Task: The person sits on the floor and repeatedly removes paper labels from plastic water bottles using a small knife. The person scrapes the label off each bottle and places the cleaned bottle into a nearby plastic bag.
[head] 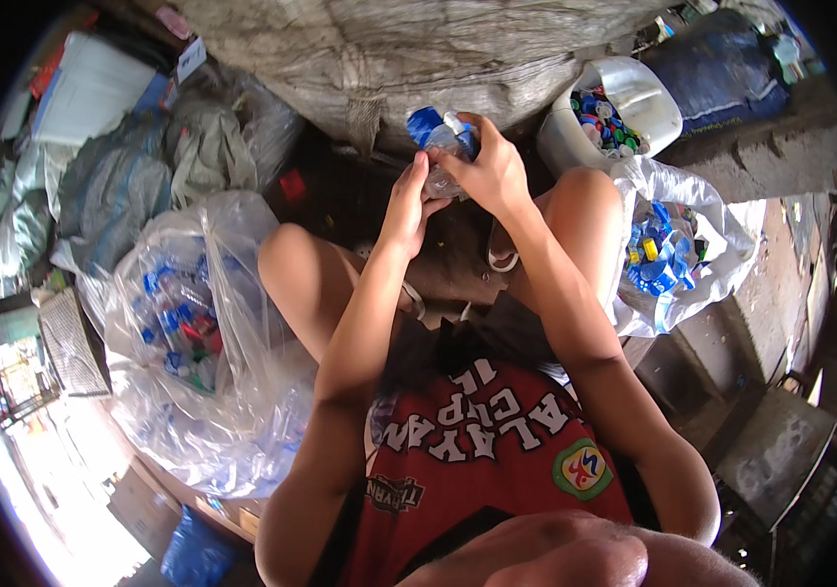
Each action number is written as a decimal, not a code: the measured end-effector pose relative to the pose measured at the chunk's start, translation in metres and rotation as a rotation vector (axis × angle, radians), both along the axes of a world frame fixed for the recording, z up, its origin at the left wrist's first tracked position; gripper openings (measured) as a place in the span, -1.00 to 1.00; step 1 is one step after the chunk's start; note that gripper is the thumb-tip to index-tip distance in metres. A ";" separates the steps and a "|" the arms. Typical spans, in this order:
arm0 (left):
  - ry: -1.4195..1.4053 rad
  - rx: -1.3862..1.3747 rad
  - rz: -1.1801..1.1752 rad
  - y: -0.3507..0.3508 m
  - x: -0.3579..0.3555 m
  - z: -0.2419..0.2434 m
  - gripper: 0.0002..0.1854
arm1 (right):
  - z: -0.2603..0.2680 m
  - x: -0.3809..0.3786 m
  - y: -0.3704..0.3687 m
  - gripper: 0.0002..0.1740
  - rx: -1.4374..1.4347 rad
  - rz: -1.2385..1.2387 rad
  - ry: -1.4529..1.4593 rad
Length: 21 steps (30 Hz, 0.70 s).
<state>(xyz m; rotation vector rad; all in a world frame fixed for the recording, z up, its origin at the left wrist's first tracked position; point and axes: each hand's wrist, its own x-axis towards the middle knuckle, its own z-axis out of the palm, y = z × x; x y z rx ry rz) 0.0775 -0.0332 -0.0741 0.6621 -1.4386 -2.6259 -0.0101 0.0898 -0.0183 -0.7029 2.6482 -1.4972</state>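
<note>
Between my knees, both hands hold one clear plastic bottle [442, 177]. My left hand [409, 209] grips its lower part from the left side. My right hand [490, 163] is around its other side, with fingers at a blue label [426, 125] that sticks up partly loose from the bottle. By my right knee, an open white sack [730, 257] holds blue label strips [659, 268] and a yellow piece. Behind it, a cut white plastic jug [642, 110] holds bottle caps [598, 121] of mixed colours.
A large clear plastic bag [242, 323] with bottles in it stands left of my left knee. A big woven sack [418, 51] rises in front of me. Grey sacks [121, 161] are piled at the far left. A blue bag [195, 550] lies at the lower left.
</note>
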 end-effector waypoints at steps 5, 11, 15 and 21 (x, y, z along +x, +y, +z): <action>0.076 0.113 0.116 -0.014 0.004 0.005 -0.59 | -0.013 0.010 -0.009 -0.38 -0.129 0.284 -0.201; 0.145 -0.079 0.231 -0.021 0.012 -0.007 -0.63 | -0.004 -0.001 -0.002 -0.64 -0.115 0.243 -0.250; 0.219 -0.166 0.294 -0.019 0.013 -0.010 -0.51 | 0.017 -0.006 0.000 -0.70 0.142 0.268 -0.201; 0.243 -0.235 0.311 -0.015 0.016 0.001 -0.33 | 0.039 -0.013 -0.011 -0.64 0.538 0.573 0.500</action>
